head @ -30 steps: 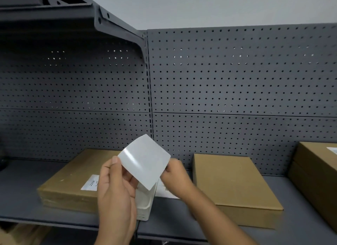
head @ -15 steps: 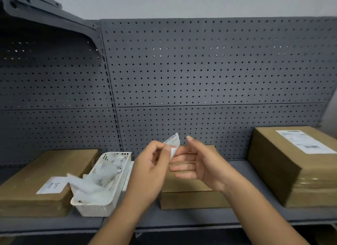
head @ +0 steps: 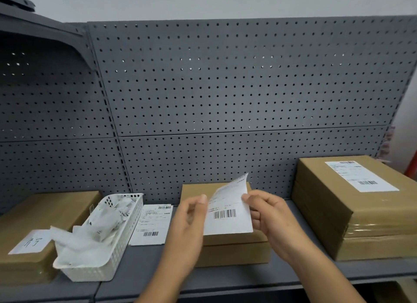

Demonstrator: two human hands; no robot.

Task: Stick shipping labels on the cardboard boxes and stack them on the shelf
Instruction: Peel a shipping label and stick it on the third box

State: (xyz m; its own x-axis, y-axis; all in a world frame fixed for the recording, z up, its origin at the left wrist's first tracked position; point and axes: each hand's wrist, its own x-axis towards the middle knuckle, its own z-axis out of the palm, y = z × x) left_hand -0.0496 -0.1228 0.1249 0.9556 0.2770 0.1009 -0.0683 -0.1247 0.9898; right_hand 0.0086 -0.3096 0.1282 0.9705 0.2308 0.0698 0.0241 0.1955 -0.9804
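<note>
**Now holding a label over the middle box**

So, I have the shipping label [head: 228, 214] held between both hands, printed side toward me, barcode near its lower edge. My left hand [head: 189, 221] pinches the left edge with the thumb on top and the fingers curled behind. My right hand [head: 268, 214] pinches the right edge the same way. The sheet's top corner curls upward and away.

The label hangs in front of the middle box [head: 234, 250], a flat cardboard one lying on the shelf [head: 146, 273]. Its lower edge sits over the box's front rim; I cannot tell whether paper and cardboard touch.

To the right stands a stack of boxes [head: 361, 223], the top one wearing a stuck label [head: 361, 175]. Just left of the middle box, loose label sheets [head: 153, 223] lie flat on the shelf. Beside them is a white basket [head: 112, 253] heaped with crumpled paper scraps [head: 101, 223]. Farther left lies another flat box [head: 45, 214] with a handwritten note [head: 31, 243] on its top. Behind everything rises the grey pegboard [head: 225, 88].
</note>
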